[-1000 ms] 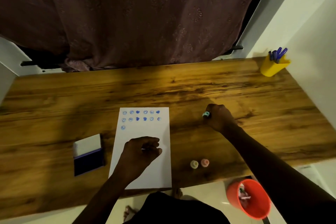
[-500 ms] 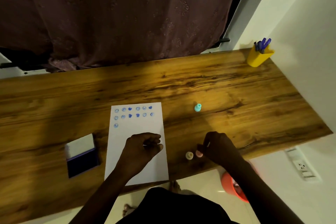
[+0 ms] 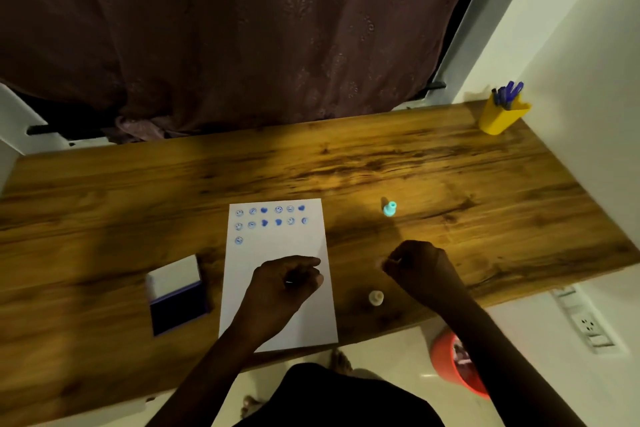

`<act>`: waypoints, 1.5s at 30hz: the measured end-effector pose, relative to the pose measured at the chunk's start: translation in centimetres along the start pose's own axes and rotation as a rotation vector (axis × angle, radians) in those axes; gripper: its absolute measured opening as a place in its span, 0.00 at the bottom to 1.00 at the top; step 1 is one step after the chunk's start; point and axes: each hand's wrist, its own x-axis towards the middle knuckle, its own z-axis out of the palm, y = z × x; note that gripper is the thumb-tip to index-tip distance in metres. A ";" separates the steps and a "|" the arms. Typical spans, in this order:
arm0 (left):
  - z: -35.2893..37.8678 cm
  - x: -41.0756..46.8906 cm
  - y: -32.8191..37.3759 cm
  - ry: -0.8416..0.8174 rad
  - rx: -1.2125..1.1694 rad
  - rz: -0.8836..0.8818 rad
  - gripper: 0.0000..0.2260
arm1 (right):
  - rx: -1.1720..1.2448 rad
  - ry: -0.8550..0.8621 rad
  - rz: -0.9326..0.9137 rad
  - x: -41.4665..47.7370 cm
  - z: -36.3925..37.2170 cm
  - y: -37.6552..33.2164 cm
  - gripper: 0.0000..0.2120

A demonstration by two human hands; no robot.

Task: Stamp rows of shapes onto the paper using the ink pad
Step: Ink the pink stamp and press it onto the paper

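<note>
A white paper (image 3: pixel 277 253) lies on the wooden desk (image 3: pixel 485 218), with two rows of blue smileys and hearts at its top and one stamp mark starting a third row. My left hand (image 3: pixel 284 284) rests on the paper's middle with its fingers curled. My right hand (image 3: pixel 419 270) hovers to the right of the paper, closed in a fist around the pink stamp, which is almost hidden. A cream stamp (image 3: pixel 376 297) stands near the desk's front edge. A teal stamp (image 3: pixel 389 209) stands farther back. The open blue ink pad (image 3: pixel 180 305) lies left of the paper.
A yellow pen holder (image 3: pixel 502 116) with blue pens stands at the back right corner by the wall. A dark curtain (image 3: pixel 242 45) hangs behind the desk. On the floor to the right are a red bucket (image 3: pixel 450 364) and a power strip (image 3: pixel 585 322).
My right hand set the teal stamp down at the back, came to the front edge, and lifted the pink stamp from beside the cream one. My left hand stayed on the paper.
</note>
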 end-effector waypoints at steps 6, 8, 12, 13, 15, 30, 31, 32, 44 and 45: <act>-1.5 -0.7 0.8 0.048 -0.130 0.015 0.17 | 0.664 -0.320 0.052 -1.3 1.1 -7.0 0.17; -2.3 -1.2 0.9 0.075 -0.158 0.016 0.18 | 0.691 -0.389 0.101 -1.2 2.6 -8.6 0.10; -4.2 -2.3 0.8 0.141 -0.250 0.032 0.17 | 0.810 -0.554 0.135 -1.2 5.1 -10.9 0.13; -4.8 -2.6 0.7 0.154 -0.249 0.046 0.16 | 0.845 -0.582 0.127 -1.3 5.5 -11.4 0.14; -5.7 -3.2 0.5 0.169 -0.228 0.067 0.15 | 0.888 -0.616 0.095 -1.6 6.2 -12.2 0.14; -12.0 -8.0 -4.7 0.443 -0.376 -0.168 0.13 | 0.462 -0.571 -0.380 -1.4 10.9 -18.6 0.09; -12.6 -8.5 -5.1 0.458 -0.361 -0.173 0.12 | 0.396 -0.547 -0.424 -1.3 11.5 -19.1 0.10; -13.3 -9.1 -5.6 0.473 -0.331 -0.171 0.12 | 0.305 -0.518 -0.475 -1.3 12.2 -19.6 0.12; -17.2 -13.2 -8.8 0.638 -0.351 -0.212 0.11 | -0.394 -0.480 -0.820 -1.3 19.4 -23.8 0.15; -17.3 -13.3 -9.1 0.642 -0.352 -0.226 0.10 | -0.429 -0.472 -0.834 -1.4 19.7 -23.9 0.14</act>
